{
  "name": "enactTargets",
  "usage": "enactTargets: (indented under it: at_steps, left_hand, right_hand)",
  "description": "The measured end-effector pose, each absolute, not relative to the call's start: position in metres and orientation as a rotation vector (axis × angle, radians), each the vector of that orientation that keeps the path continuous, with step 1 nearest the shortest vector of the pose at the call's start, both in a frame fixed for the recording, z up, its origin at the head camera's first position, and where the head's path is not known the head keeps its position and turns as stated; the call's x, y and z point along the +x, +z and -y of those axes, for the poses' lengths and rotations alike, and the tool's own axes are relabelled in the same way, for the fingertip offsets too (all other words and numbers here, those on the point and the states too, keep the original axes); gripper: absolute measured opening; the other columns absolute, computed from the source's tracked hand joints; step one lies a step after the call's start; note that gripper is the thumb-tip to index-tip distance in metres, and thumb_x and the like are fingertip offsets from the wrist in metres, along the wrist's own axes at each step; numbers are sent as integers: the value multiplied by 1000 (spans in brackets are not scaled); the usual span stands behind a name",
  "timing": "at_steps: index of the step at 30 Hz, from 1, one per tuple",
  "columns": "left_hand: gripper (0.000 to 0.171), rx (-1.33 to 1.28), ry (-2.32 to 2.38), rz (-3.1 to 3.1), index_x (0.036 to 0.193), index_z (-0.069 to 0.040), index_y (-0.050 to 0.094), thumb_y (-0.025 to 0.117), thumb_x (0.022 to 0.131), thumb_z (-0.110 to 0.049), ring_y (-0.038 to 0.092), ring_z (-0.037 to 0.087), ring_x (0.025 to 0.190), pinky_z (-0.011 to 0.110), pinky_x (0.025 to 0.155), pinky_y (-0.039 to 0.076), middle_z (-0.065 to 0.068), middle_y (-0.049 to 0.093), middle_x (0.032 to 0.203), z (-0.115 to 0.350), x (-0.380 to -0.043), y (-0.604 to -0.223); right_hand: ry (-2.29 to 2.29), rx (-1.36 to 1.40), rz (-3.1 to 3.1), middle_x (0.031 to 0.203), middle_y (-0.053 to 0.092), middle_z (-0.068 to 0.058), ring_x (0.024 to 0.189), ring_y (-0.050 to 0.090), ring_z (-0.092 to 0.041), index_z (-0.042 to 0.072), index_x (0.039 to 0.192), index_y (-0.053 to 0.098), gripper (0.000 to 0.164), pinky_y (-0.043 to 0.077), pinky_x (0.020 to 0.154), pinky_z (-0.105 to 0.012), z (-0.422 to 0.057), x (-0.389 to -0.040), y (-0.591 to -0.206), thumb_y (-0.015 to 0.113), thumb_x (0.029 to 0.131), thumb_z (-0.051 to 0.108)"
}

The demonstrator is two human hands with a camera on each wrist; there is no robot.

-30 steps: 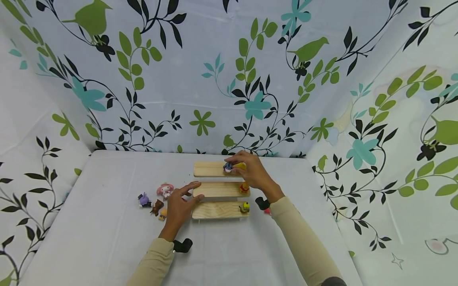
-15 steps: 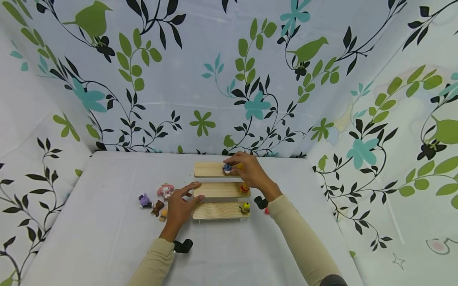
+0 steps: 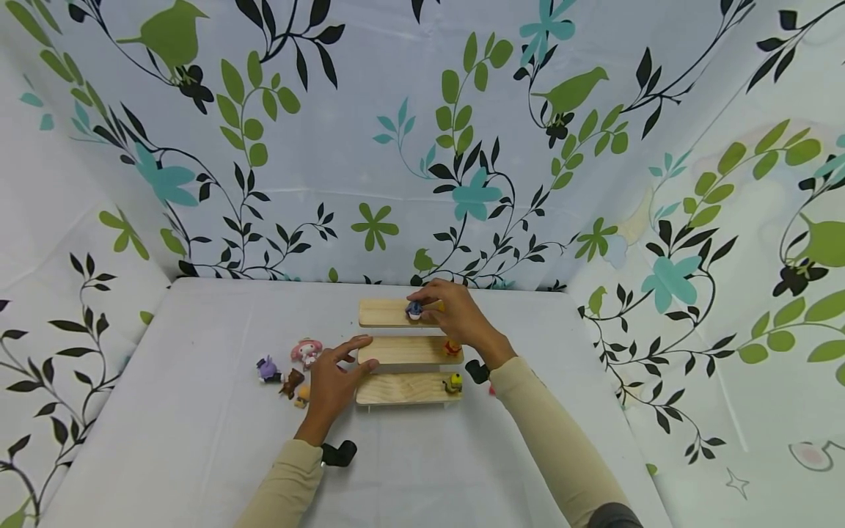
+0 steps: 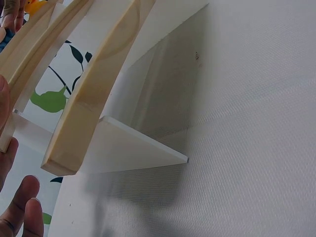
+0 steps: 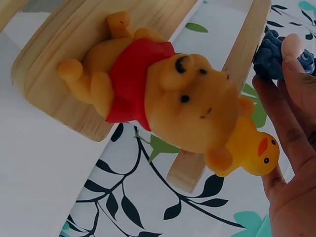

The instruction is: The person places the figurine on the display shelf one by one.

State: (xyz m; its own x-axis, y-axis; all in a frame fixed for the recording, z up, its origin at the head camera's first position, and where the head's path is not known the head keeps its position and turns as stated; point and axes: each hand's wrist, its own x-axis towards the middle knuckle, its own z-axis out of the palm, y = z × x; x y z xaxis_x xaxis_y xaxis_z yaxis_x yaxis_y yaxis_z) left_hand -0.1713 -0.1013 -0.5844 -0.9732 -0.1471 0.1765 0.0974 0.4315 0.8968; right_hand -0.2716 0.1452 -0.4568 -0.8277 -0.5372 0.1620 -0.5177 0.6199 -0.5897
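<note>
A tiered stand has three light wooden boards, the top one [image 3: 383, 313], middle one [image 3: 399, 350] and bottom one [image 3: 403, 389]. My right hand [image 3: 455, 314] pinches a small dark-blue figurine [image 5: 269, 57] between thumb and fingers, close over the top board. Beside that hand, a yellow rubber duck [image 5: 259, 148] sits on the same board, mostly covered in the head view. My left hand [image 3: 332, 385] grips the left end of the middle board, thumb and fingers to either side of it. A Winnie-the-Pooh figurine [image 5: 192, 98] sits at the middle board's right end.
A yellow-green figurine [image 3: 453, 383] sits at the bottom board's right end. Left of the stand lie a pink-hooded figurine [image 3: 306, 352], a purple one [image 3: 268, 369], a brown one [image 3: 291, 382] and an orange-yellow one [image 3: 301, 397]. Something red [image 3: 491, 390] shows beside the right sleeve.
My right hand has shifted slightly left along the top board with the blue figurine. The left hand stays at the middle board's end.
</note>
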Motion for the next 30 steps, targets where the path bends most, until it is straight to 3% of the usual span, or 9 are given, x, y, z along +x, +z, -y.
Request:
enactTargets:
  at_steps: [30]
  left_hand:
    - [44, 65, -1554, 2473, 131, -35, 77, 87, 89, -38, 65, 20, 106, 33, 83, 50, -9, 73, 138, 101, -171, -583]
  right_hand:
    - [-970, -890, -2863, 120, 72, -1, 115, 73, -19, 15, 130, 77, 41, 50, 115, -47, -142, -267, -457, 81, 91, 2]
